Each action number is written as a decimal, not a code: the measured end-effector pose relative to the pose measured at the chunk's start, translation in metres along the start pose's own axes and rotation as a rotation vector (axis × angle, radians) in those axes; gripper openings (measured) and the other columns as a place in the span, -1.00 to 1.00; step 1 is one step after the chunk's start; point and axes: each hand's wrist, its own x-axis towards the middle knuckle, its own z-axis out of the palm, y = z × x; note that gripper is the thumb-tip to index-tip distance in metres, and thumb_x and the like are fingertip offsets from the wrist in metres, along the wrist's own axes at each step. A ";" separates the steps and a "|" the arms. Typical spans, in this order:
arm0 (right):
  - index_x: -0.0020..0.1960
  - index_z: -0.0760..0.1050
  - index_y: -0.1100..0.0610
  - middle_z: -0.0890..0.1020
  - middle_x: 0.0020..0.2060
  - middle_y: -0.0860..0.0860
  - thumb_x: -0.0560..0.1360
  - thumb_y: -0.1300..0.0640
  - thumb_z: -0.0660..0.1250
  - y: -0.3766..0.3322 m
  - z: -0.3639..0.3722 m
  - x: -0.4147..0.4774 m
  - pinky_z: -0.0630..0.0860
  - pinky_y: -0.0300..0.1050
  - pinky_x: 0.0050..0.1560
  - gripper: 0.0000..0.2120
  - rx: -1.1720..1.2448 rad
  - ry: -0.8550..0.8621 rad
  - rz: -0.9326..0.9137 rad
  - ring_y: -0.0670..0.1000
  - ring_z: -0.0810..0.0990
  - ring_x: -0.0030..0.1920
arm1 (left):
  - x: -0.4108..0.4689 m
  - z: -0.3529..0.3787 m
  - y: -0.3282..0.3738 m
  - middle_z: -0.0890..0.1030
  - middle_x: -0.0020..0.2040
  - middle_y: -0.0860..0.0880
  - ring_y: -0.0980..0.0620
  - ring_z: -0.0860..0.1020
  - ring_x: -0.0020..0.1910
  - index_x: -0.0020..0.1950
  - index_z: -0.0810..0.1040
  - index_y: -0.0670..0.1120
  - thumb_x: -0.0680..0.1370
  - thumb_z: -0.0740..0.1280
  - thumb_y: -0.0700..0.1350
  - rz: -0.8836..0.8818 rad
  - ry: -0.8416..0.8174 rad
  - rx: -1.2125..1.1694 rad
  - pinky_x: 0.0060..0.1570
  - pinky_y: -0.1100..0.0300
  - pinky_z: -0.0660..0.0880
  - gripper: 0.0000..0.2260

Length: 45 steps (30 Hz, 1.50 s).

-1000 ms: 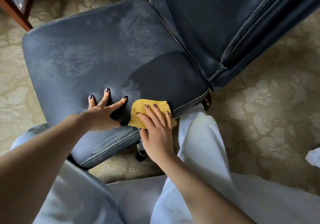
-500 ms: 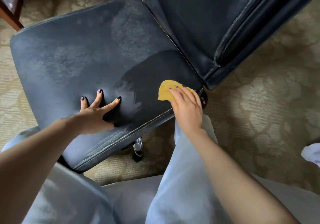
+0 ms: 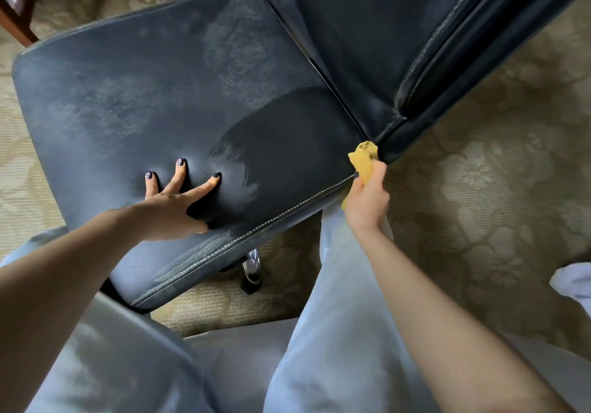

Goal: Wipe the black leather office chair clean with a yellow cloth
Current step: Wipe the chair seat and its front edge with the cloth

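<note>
The black leather office chair fills the upper view: its dusty seat to the left, its backrest to the upper right. A darker, wiped patch lies on the seat near the backrest joint. My left hand presses flat on the seat's front part, fingers spread. My right hand grips the yellow cloth at the seat's right corner, where seat and backrest meet. Part of the cloth is hidden inside the hand.
Beige patterned carpet surrounds the chair. A chrome chair base part shows under the seat's front edge. My legs in light trousers stand close to the seat. A wooden furniture leg is at the upper left, white fabric at the right edge.
My right hand has carried the yellow cloth from the seat's front edge rightwards and up to the corner by the backrest. My left hand has stayed pressed on the seat.
</note>
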 end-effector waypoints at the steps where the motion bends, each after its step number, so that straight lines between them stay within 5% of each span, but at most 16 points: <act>1: 0.28 0.18 -0.30 0.61 0.05 0.05 0.57 -0.03 0.04 0.000 0.001 -0.010 0.51 0.04 0.06 -0.68 -0.013 0.019 -0.041 0.20 0.60 0.03 | 0.000 0.000 0.000 -0.40 0.50 0.07 -0.37 -0.31 0.45 0.43 -0.22 0.41 0.55 0.27 0.08 -0.002 -0.002 -0.003 0.42 -0.12 0.05 -0.28; 4: 0.35 0.25 -0.16 0.59 0.03 -0.07 0.58 0.07 0.11 -0.002 0.008 -0.040 0.45 -0.15 0.05 -0.64 0.042 -0.002 -0.150 0.05 0.60 -0.04 | -0.001 -0.002 0.002 -0.41 0.50 0.09 -0.35 -0.32 0.45 0.43 -0.22 0.41 0.55 0.27 0.05 -0.013 -0.008 -0.008 0.42 -0.11 0.06 -0.28; 6: 0.37 0.29 0.01 0.64 0.04 0.07 0.60 0.20 0.15 -0.008 0.016 -0.069 0.40 -0.08 -0.09 -0.64 0.001 -0.052 -0.156 0.18 0.60 -0.02 | -0.002 -0.002 0.002 -0.41 0.50 0.09 -0.35 -0.32 0.46 0.43 -0.22 0.41 0.55 0.27 0.04 -0.020 -0.008 -0.011 0.41 -0.10 0.08 -0.27; 17: 0.09 0.30 0.01 0.67 -0.22 0.04 0.34 0.33 0.41 -0.032 0.042 -0.157 0.34 -0.17 -0.49 -0.54 -0.022 -0.159 -0.450 0.15 0.62 -0.35 | -0.006 0.002 0.006 -0.36 0.52 0.00 -0.41 -0.28 0.44 0.44 -0.24 0.37 0.56 0.26 0.07 -0.017 0.055 0.025 0.44 -0.14 -0.02 -0.28; 25: 0.28 0.36 0.01 0.64 0.04 0.10 0.57 0.20 0.18 -0.041 0.012 -0.155 0.41 -0.03 -0.05 -0.70 0.015 -0.611 -0.387 0.21 0.56 0.04 | -0.011 0.011 -0.010 -0.15 0.55 0.18 -0.10 -0.28 0.51 0.46 0.05 0.35 0.50 0.37 -0.10 0.049 0.201 -0.348 0.42 -0.27 -0.03 -0.29; 30: 0.10 0.46 -0.05 0.64 0.00 0.01 0.53 0.18 0.24 -0.030 -0.018 -0.125 0.50 -0.07 0.05 -0.80 0.154 -0.767 -0.243 0.09 0.57 0.04 | -0.022 0.014 -0.033 0.00 0.56 0.01 -0.08 -0.04 0.54 0.53 0.07 0.09 0.44 0.45 -0.22 0.127 0.309 -0.265 0.45 -0.03 0.11 -0.20; 35: 0.02 0.44 -0.12 0.62 -0.02 -0.02 0.53 0.18 0.31 -0.016 -0.045 -0.082 0.49 0.03 0.16 -0.80 0.293 -0.565 -0.132 0.07 0.57 0.08 | -0.026 0.014 -0.063 -0.11 0.57 0.02 -0.21 -0.05 0.52 0.51 -0.02 0.26 0.35 0.54 0.05 -0.044 0.252 -0.121 0.39 -0.30 0.11 -0.07; 39: 0.28 0.42 0.02 0.57 0.09 -0.01 0.56 0.13 0.27 -0.017 -0.062 -0.050 0.46 -0.03 0.17 -0.71 0.312 -0.355 -0.093 0.05 0.53 0.12 | -0.031 0.022 -0.059 -0.29 0.54 -0.02 -0.26 -0.01 0.50 0.48 -0.29 0.27 0.26 0.54 0.22 -0.071 0.101 0.156 0.31 -0.21 0.29 0.13; 45: 0.33 0.38 0.10 0.53 0.16 0.01 0.57 0.21 0.25 -0.043 -0.024 -0.047 0.29 -0.31 -0.03 -0.66 0.284 -0.198 -0.119 0.07 0.48 0.13 | -0.034 0.016 -0.051 -0.29 0.52 -0.15 -0.26 0.26 0.38 0.47 -0.41 0.18 0.23 0.52 0.28 -0.052 0.082 0.393 0.17 -0.02 0.44 0.21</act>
